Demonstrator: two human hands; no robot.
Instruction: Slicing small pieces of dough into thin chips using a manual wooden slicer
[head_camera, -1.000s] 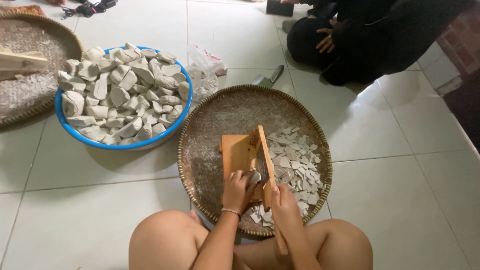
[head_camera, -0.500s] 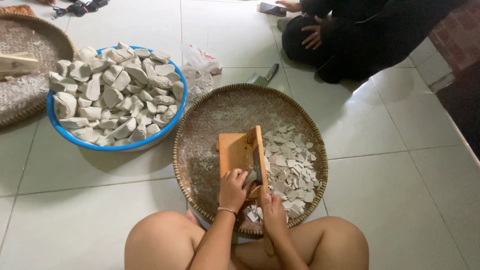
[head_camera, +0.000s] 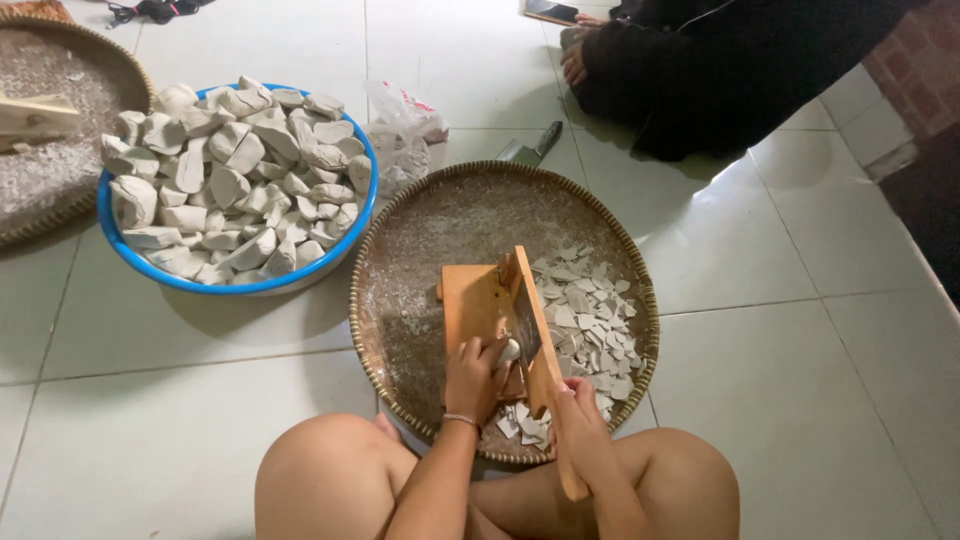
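Left hand (head_camera: 474, 378) pinches pale grey-white chunk (head_camera: 508, 352) against long wooden blade arm (head_camera: 535, 345); right hand (head_camera: 578, 425) grips arm's near end, axis running away from it.

**Pale chunk meets wooden slicer on woven tray**

A small pale chunk (head_camera: 508, 352) sits on the flat orange-brown wooden slicer board (head_camera: 478, 308), pressed against its upright blade arm (head_camera: 535, 340), which runs slantwise toward the sitter. The slicer rests inside a round woven tray (head_camera: 420, 240); thin off-white slices (head_camera: 585, 325) lie heaped to the blade's right.
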